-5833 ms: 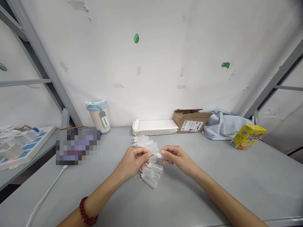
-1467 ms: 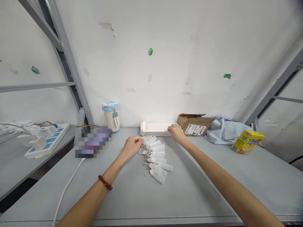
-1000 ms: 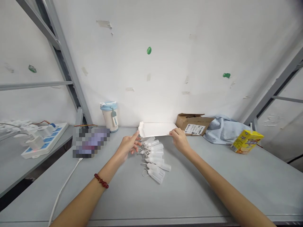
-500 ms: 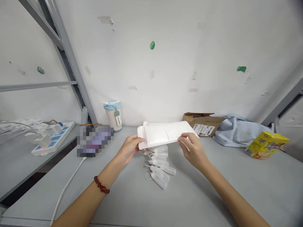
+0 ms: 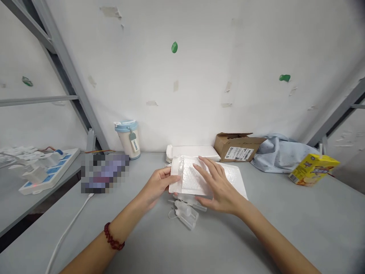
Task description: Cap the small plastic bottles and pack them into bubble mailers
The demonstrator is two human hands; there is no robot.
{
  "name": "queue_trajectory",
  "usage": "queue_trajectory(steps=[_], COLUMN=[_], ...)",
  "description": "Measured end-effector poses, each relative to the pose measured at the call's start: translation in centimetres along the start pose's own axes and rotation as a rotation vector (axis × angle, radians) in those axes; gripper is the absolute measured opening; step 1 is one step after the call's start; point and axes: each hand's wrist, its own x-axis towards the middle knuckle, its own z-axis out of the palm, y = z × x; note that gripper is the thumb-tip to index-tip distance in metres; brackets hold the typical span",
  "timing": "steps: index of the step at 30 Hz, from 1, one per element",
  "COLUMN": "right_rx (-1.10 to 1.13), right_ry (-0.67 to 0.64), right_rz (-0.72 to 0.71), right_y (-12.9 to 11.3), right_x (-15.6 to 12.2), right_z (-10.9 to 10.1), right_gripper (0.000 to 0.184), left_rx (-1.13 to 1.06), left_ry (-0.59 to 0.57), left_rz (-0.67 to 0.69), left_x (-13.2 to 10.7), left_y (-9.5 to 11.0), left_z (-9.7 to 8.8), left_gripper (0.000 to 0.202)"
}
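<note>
A white bubble mailer is held just above the grey table, over a heap of several small clear plastic bottles. My left hand pinches the mailer's left edge, thumb on top. Fingers stretched out, my right hand lies flat on the mailer's top face, thumb under its near edge. Most of the bottles are hidden beneath the mailer; a few stick out at its near side.
A stack of white mailers lies by the wall, with a cardboard box, a blue cloth and a yellow carton to its right. A blue-lidded cup, a blurred patch, a white cable and a power strip stand left.
My right hand lifted one mailer off the stack by the wall and brought it over the bottles. My left hand let go of the bottles and took its left edge. The right hand now lies flat on it.
</note>
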Motion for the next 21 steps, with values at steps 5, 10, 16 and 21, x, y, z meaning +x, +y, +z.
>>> queue_trajectory(steps=[5,10,16,21], right_rx=[0.032,0.064,0.021,0.007], right_ry=[-0.010,0.028,0.047,0.046], right_rz=[0.017,0.025,0.025,0.032], right_y=[-0.1,-0.3,-0.3,0.0], right_x=[0.0,0.0,0.1,0.0], right_z=[-0.1,-0.1,0.0,0.0], right_gripper=[0.084,0.086,0.079,0.073], left_rx=[0.000,0.070,0.248,0.319], left_ry=[-0.053,-0.029,0.110,0.180], left_rz=[-0.011,0.008,0.050,0.029], left_x=[-0.1,-0.1,0.0,0.1], left_y=[0.0,-0.5,-0.8,-1.0], left_z=[0.6,1.0,1.7,1.8], left_gripper=[0.024,0.025,0.028,0.028])
